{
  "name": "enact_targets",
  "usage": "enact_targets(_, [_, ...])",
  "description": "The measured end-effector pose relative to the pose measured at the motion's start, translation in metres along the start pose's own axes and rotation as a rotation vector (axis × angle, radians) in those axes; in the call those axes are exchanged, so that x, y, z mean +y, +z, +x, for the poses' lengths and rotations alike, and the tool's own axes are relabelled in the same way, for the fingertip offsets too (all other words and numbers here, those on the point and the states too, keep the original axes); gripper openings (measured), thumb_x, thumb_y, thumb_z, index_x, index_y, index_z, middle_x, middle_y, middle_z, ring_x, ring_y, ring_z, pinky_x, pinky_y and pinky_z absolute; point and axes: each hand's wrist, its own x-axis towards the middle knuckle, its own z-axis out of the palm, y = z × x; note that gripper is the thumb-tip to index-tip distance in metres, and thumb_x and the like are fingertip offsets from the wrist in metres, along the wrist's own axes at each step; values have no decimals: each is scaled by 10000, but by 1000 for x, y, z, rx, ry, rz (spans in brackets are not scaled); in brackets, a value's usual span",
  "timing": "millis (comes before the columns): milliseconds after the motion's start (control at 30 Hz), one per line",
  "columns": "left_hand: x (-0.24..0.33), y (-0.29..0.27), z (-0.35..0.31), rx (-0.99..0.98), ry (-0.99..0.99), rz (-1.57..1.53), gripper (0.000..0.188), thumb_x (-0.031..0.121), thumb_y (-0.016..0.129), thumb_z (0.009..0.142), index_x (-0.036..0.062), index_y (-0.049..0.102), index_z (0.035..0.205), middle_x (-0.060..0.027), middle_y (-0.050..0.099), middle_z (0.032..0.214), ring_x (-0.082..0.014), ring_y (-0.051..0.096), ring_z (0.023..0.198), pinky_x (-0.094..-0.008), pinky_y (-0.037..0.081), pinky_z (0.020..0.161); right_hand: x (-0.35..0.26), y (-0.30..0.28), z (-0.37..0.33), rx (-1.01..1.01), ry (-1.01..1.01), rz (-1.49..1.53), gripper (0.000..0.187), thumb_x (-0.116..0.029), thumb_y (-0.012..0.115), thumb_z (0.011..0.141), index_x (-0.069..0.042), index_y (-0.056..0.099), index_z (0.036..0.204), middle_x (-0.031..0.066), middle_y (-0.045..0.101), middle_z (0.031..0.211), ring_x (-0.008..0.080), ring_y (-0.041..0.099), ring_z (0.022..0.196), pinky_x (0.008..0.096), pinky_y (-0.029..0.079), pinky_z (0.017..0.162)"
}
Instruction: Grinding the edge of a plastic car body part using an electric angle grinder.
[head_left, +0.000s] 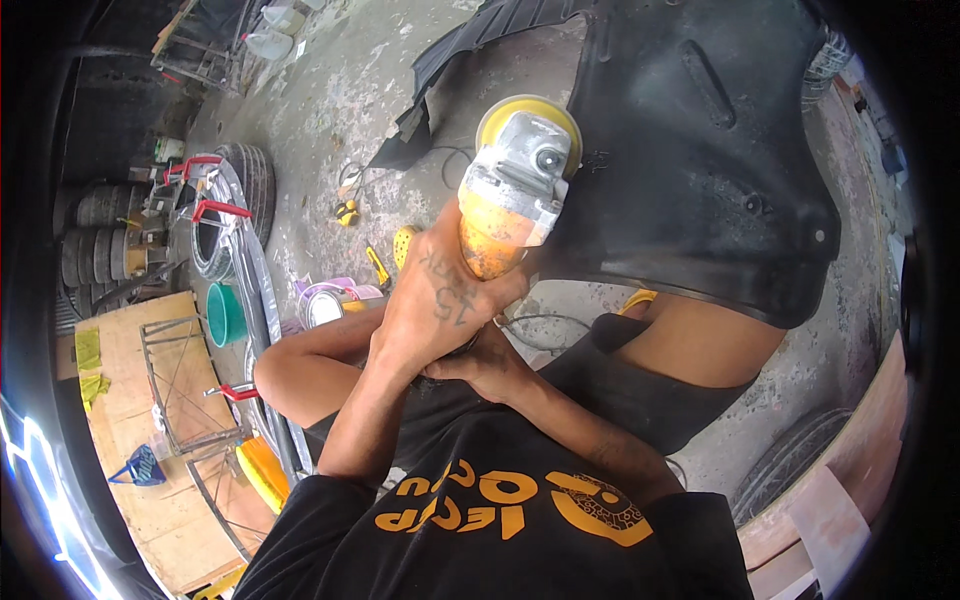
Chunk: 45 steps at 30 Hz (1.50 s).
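My left hand (440, 295) is wrapped round the orange body of an angle grinder (497, 225), just behind its worn metal head. A round yellow disc (510, 106) sits at the far end of the grinder, over the edge of a large black plastic panel (690, 170). Whether the disc touches the panel I cannot tell. Closer to me, my right hand (482, 362) is closed round the rear of the grinder, partly hidden by my left hand. The panel leans over my right leg and has a ribbed, jagged-edged part at its far left.
Left of my knee lies a long silver strip (240, 260) with red clamps (222, 210), beside a tyre (258, 185). A teal bucket (226, 314), a paint can (325, 306) and a plywood board (130, 400) are nearby. Cable runs over the floor; another tyre (795, 465) lies at right.
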Motion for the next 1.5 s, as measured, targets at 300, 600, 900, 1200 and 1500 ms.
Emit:
enact_targets(300, [10, -2, -1, -18, -67, 73, 530, 140, 776, 763, -49, 586, 1221, -191, 748, 982, -267, 746, 889, -365, 580, 801, 3, 0, 0, 50, 38, -77, 680, -3, 859, 751, 1, 532, 1348, 105, 639, 1247, 210, 624, 1181, 355, 540, 1014])
enact_targets(600, [15, -3, 0, -25, -39, 111, 470, 136, 783, 786, -52, 601, 1177, -179, 755, 955, -247, 749, 865, -363, 582, 789, 4, 3, 2, 43, -31, 52, 701, -10, 865, 748, -1, 514, 1355, 108, 635, 1252, 207, 620, 1183, 355, 535, 1028])
enact_targets(900, [11, -2, 0, -17, -17, 86, 449, 122, 778, 782, -58, 605, 1155, -179, 757, 933, -243, 751, 855, -363, 581, 783, -1, 3, -1, 52, 29, -7, 754, 34, 854, 746, -13, 478, 1399, 105, 609, 1292, 222, 590, 1243, 365, 516, 1062])
enact_targets(1200, [12, -2, 0, -20, -14, 75, 463, 122, 782, 776, -58, 598, 1161, -172, 756, 939, -243, 750, 855, -362, 580, 790, 1, 4, 1, 56, 80, -45, 750, 25, 860, 746, -8, 480, 1392, 114, 616, 1295, 227, 602, 1226, 364, 522, 1054])
enact_targets(1500, [18, -2, 2, -56, -111, 84, 483, 148, 792, 774, -61, 595, 1162, -192, 750, 969, -257, 745, 888, -371, 571, 805, 3, 3, -1, 82, 18, 43, 731, 35, 865, 739, -16, 499, 1369, 109, 624, 1284, 231, 603, 1227, 368, 521, 1057])
